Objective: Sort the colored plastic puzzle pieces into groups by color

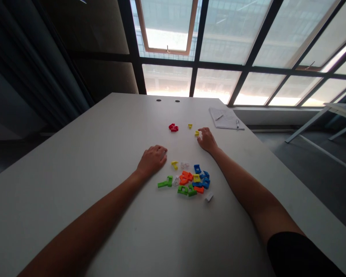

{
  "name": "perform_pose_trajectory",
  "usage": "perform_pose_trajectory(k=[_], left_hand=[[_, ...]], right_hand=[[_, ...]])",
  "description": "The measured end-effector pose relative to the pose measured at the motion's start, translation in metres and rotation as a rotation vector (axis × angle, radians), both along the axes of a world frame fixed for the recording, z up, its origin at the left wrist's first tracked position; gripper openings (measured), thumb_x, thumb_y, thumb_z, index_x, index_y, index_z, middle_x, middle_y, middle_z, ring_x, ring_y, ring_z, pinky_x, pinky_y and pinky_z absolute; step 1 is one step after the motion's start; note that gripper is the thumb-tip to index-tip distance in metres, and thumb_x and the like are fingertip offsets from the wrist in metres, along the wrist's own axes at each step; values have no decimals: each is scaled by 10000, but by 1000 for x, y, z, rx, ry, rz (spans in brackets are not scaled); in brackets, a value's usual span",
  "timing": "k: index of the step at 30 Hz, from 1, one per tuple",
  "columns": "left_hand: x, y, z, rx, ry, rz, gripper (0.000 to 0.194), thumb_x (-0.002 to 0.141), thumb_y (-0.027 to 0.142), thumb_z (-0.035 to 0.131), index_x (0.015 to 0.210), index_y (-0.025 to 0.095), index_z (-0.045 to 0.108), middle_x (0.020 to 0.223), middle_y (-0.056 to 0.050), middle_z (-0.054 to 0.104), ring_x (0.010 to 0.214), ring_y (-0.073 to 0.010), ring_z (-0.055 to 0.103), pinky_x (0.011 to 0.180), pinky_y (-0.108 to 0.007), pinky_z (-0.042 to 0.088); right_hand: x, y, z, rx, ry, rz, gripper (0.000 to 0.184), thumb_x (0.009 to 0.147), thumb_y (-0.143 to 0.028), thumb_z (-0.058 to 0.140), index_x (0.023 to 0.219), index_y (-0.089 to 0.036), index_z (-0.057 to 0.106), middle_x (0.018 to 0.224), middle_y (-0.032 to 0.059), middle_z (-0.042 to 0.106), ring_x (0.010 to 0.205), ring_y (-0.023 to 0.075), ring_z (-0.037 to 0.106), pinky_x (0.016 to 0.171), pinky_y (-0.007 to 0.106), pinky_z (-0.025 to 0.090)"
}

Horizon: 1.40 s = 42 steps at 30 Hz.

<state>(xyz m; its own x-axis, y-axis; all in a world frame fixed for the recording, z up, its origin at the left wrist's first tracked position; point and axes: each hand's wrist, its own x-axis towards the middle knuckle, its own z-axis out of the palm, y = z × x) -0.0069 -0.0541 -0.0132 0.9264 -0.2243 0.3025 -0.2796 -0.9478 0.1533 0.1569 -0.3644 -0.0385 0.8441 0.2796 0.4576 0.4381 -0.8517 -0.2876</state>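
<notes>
My right hand (pixel 207 140) reaches out over the table, thumb and fingertips closed about a small yellow plastic piece (pixel 196 133). Just beyond it lies another yellow piece (pixel 190 125), and farther left a small cluster of red pieces (pixel 173 127). My left hand (pixel 152 158) rests palm down on the tabletop with nothing visible in it. Close to its right is a yellow piece (pixel 174 165) at the edge of a loose pile. That pile mixes green pieces (pixel 182 189), orange pieces (pixel 185 177), blue pieces (pixel 205 182), white pieces (pixel 209 197) and a yellow square-shaped one (pixel 196 178).
The white table (pixel 103 154) stretches toward the windows. At its far right edge lie papers (pixel 225 118) with pens on them. Two round dark holes are set near the far edge. A second table (pixel 343 109) stands at the right, and a dark curtain (pixel 40 57) hangs at the left.
</notes>
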Motion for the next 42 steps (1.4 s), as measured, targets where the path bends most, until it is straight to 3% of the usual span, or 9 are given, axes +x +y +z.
perform_pose_trajectory(k=[6,16,35,42], left_hand=[[-1,1,0,-2,3,-6,324,1008,302,521,1272,228,694,1322,-116,700,1181,-298,641,1028,-467,515],[-1,0,1,-5,4,-2,323,1004,314,526,1263,236,702,1307,-121,699,1177,-303,641,1024,-474,519],[-2,-2,2,-20,18,13,298,1005,312,533,1245,248,699,1312,-107,701,1178,-297,635,1001,-466,518],[-1,-1,2,-27,21,10,300,1007,318,534,1246,249,700,1311,-106,702,1184,-298,635,1003,-466,518]], right_hand=[[-11,3,8,-171,78,6,437,1022,-338,532,1423,-203,642,1450,175,614,1269,373,568,1068,525,488],[9,12,16,-219,120,-25,499,1036,-344,512,1514,-216,582,1552,155,571,1349,396,517,1105,575,457],[29,21,17,-224,135,18,540,1022,-280,461,1553,-253,553,1624,99,527,1367,400,508,1111,625,433],[26,22,18,-186,93,12,602,1002,-255,466,1603,-227,493,1678,87,460,1390,384,493,1125,591,420]])
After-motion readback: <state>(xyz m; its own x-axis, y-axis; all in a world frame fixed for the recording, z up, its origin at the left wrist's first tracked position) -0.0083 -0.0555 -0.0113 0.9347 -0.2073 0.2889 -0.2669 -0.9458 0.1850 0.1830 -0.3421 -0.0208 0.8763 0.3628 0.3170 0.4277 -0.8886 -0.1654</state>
